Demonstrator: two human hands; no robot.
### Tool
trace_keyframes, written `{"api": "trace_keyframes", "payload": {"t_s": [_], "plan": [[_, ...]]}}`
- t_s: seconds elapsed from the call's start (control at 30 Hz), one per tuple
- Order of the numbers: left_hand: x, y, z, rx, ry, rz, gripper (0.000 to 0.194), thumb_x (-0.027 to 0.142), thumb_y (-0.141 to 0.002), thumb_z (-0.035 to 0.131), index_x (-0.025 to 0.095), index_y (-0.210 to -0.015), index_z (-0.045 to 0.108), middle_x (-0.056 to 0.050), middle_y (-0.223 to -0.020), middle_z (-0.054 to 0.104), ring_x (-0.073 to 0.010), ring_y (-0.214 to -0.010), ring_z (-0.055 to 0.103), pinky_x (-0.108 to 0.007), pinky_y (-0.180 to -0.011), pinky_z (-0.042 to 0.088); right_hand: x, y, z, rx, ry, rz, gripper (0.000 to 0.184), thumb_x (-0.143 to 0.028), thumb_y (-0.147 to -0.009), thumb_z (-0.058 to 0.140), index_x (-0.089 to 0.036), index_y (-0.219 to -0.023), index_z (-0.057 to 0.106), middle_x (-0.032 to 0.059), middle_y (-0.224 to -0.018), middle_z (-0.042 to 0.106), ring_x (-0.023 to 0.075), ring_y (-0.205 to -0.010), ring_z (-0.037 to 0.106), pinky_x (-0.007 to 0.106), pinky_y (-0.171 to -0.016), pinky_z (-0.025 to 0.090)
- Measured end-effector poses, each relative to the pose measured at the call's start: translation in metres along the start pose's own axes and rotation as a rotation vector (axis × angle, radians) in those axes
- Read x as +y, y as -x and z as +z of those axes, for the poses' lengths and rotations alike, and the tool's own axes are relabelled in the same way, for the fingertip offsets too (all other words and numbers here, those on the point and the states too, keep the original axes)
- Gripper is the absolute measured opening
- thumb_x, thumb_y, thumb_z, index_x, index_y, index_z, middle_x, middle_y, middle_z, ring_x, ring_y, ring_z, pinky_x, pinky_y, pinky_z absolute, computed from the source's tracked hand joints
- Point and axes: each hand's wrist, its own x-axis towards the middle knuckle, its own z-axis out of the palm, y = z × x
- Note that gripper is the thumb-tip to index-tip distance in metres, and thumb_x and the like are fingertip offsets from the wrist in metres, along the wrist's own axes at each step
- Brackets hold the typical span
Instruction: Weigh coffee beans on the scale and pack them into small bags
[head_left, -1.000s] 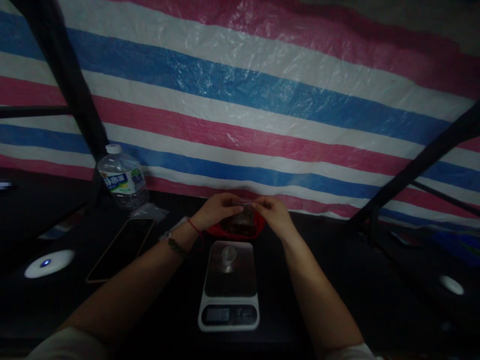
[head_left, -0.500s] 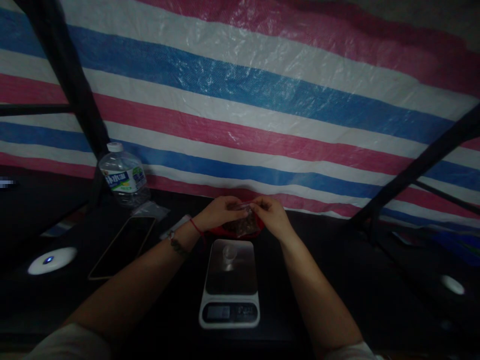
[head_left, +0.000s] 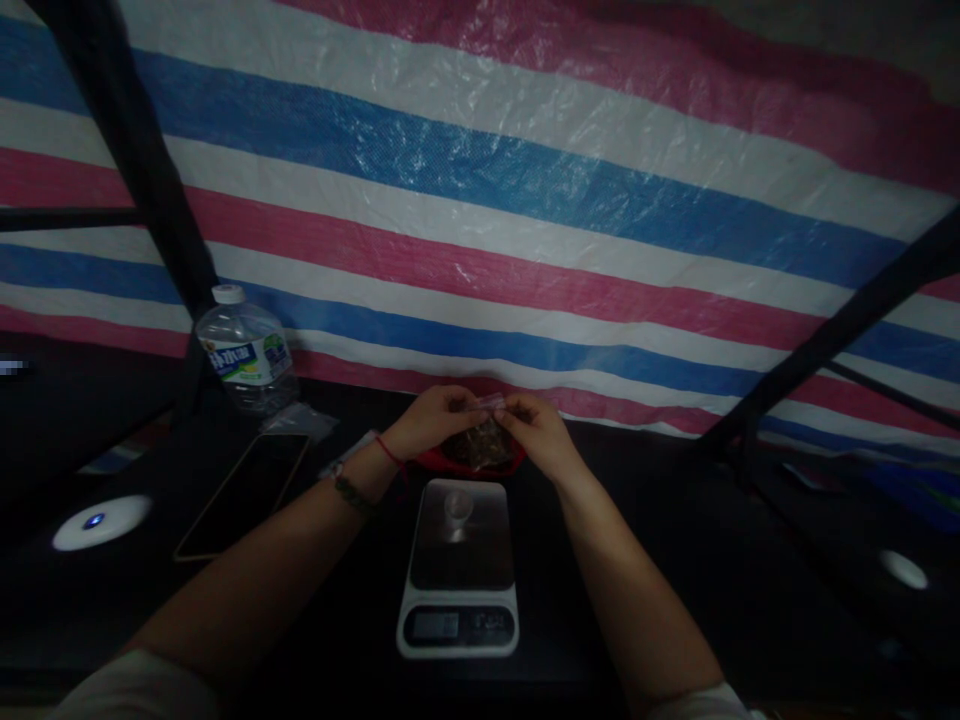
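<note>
clock centred on the scale.

- striped sheet (head_left: 525, 180) across the whole back, 12 o'clock, red-white-blue
- black table (head_left: 735, 580) underneath
- left pole (head_left: 124, 150) at 10-11, right pole (head_left: 840, 320) at 2, both black and slanting
- clear bottle (head_left: 247, 355), white cap, at 10, near the sheet
- white scale (head_left: 480, 565) at centre, display (head_left: 436, 626) at its 6 o'clock end, too blurred to read
- red bowl (head_left: 436, 462) at 12, just beyond the scale, contents dark, hard to make out
- left hand (head_left: 431, 422) near 12, forearm in from 8, thumb and fingers pinching left part of top edge of small clear bag (head_left: 487, 447)
- right hand (head_left: 538, 430) near 1, forearm in from 4, same pinch on right part
- phone (head_left: 244, 497) flat between 9 and 10, screen dark
- white gadget (head_left: 103, 523) with blue light at 9
- bag itself at 12, in front of bowl in view, brown bits inside; can't tell if touching bowl
- tiny clear cup (head_left: 458, 507) on scale, toward 12 end
</note>
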Motion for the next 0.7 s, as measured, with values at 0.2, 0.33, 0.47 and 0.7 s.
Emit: {"api": "trace_keyframes", "payload": {"t_s": [0.2, 0.33, 0.47, 0.7], "plan": [[0.005, 0.001, -0.007, -0.064, 0.060, 0.001, 0.039, 0.033, -0.064, 0.078, 0.013, -0.095, 0.066, -0.006, -0.089, 0.071, -0.0194, -0.079, 0.064, -0.032, -0.073, 0.050, 0.006, -0.002, 0.008, 0.117, -0.088, -0.018, 0.022, -0.041, -0.081, 0.060, -0.019, -0.080, 0.061, 0.0012, -0.076, 0.064, 0.0162, -0.069, 0.059, 0.028, -0.066, 0.047], [0.008, 0.001, -0.009, -0.086, 0.138, 0.005, 0.034, 0.028, -0.064, 0.077, 0.013, -0.093, 0.067, -0.006, -0.090, 0.071, -0.0194, -0.081, 0.065, -0.034, -0.078, 0.051, 0.002, 0.000, 0.011, 0.071, -0.123, -0.017, 0.033, -0.040, -0.073, 0.070, -0.021, -0.099, 0.064, 0.0038, -0.096, 0.070, 0.0200, -0.085, 0.064, 0.033, -0.078, 0.050], [0.009, 0.002, -0.008, -0.049, 0.139, 0.019, 0.028, 0.030, -0.067, 0.075, 0.012, -0.087, 0.068, -0.006, -0.086, 0.072, -0.0186, -0.079, 0.065, -0.033, -0.077, 0.050, -0.003, 0.002, 0.011, -0.085, -0.148, 0.030, 0.035, -0.042, -0.074, 0.071, -0.022, -0.102, 0.068, 0.0045, -0.099, 0.072, 0.0223, -0.089, 0.066, 0.036, -0.082, 0.051], [0.013, 0.004, -0.007, 0.004, 0.132, -0.028, 0.026, 0.037, -0.073, 0.071, 0.012, -0.082, 0.070, -0.005, -0.079, 0.071, -0.0168, -0.071, 0.064, -0.029, -0.069, 0.049, 0.001, 0.002, 0.008, 0.046, -0.198, 0.059, 0.025, -0.044, -0.079, 0.066, -0.021, -0.087, 0.071, 0.0024, -0.083, 0.072, 0.0196, -0.076, 0.065, 0.033, -0.073, 0.051]]}}
